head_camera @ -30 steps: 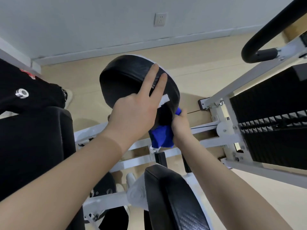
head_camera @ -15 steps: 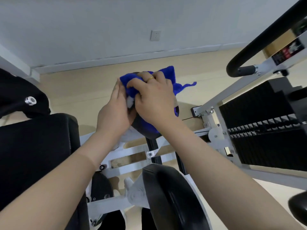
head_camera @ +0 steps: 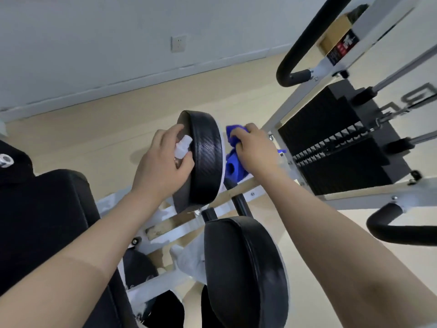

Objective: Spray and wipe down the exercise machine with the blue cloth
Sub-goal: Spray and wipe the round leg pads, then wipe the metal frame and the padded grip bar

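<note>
Our left hand [head_camera: 163,162] grips a small spray bottle [head_camera: 182,147] against the round black pad [head_camera: 205,157]; our right hand [head_camera: 254,150] clutches the blue cloth [head_camera: 233,163] behind it.

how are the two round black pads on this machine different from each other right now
The far pad stands on edge with both hands on it: the left hand, holding a small spray bottle, on one face, and the right hand, pressing the blue cloth, on the other. The near pad has no hand on it and shows a dull smudge on its rim. Both are round, black and padded, on white frame parts.
</note>
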Action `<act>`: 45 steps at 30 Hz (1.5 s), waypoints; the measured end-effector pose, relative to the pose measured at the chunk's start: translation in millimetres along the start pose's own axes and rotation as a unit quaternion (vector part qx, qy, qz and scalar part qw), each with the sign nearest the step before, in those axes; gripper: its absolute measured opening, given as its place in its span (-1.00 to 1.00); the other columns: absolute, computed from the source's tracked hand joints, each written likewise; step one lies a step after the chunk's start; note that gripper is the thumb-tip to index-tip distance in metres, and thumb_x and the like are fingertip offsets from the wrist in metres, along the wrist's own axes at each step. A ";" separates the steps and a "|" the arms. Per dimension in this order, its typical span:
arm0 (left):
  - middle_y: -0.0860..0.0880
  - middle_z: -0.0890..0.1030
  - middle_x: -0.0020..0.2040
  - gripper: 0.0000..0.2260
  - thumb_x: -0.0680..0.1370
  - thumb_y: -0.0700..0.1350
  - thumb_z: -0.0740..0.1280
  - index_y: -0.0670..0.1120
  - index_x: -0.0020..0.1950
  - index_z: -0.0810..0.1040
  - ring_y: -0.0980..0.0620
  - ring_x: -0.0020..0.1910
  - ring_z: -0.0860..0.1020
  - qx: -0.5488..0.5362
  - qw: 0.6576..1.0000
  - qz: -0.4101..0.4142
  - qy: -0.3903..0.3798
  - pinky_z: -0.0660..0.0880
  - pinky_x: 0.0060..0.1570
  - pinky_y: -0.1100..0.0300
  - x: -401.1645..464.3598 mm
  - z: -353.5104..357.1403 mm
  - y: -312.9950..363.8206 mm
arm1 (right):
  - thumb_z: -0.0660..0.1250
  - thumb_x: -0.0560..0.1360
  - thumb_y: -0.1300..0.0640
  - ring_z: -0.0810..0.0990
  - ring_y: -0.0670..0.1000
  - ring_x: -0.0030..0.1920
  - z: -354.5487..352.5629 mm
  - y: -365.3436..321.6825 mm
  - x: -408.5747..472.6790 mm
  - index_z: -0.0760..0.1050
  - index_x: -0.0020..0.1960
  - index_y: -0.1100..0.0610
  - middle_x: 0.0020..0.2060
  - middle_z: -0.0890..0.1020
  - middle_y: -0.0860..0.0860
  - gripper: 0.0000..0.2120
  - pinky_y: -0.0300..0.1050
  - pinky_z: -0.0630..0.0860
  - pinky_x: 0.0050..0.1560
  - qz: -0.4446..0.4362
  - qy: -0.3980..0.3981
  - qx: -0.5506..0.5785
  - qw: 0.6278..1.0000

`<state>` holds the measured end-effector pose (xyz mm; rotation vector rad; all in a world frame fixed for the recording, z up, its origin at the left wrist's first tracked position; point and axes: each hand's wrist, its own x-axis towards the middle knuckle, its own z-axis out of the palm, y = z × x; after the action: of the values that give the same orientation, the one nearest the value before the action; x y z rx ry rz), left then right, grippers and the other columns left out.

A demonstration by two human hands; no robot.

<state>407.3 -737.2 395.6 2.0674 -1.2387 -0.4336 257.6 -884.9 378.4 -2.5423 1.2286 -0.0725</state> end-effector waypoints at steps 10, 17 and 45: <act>0.10 0.36 -0.43 -0.55 0.54 -0.07 0.12 0.28 0.35 0.09 -0.20 -0.31 0.52 -0.085 0.949 0.217 -0.212 0.50 -0.15 -0.11 -35.3 -0.1 101.1 | 0.14 0.48 0.27 0.49 0.09 0.06 -48.6 50.1 -134.6 0.47 0.19 0.05 0.07 0.55 0.07 -0.66 -0.11 0.35 -0.06 0.205 0.001 0.140 0.969; 0.11 0.51 0.14 -0.56 0.55 0.05 0.10 0.26 0.42 0.10 0.32 -0.09 0.41 -0.092 0.894 0.330 -0.287 0.28 -0.07 0.49 -52.8 33.5 170.0 | 0.16 0.48 0.22 0.50 0.04 0.02 -113.5 87.0 -203.4 0.47 0.13 0.00 0.00 0.55 0.03 -0.72 0.07 0.45 0.11 0.209 0.059 0.152 0.964; 0.02 0.35 -0.46 -0.71 0.58 -0.13 0.17 0.01 0.30 0.32 -0.03 -0.45 0.39 -0.146 0.902 0.406 -0.010 0.28 -0.43 0.10 -98.0 56.3 574.9 | 0.14 0.42 0.25 0.53 0.01 -0.10 -424.1 213.7 -353.7 0.51 -0.01 -0.03 -0.17 0.60 -0.05 -0.73 -0.08 0.48 -0.07 0.137 0.439 0.203 0.864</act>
<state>-43.4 -855.6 750.8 1.1495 -1.7791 -0.2178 -203.2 -846.0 748.3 -1.9348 1.6169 -1.3878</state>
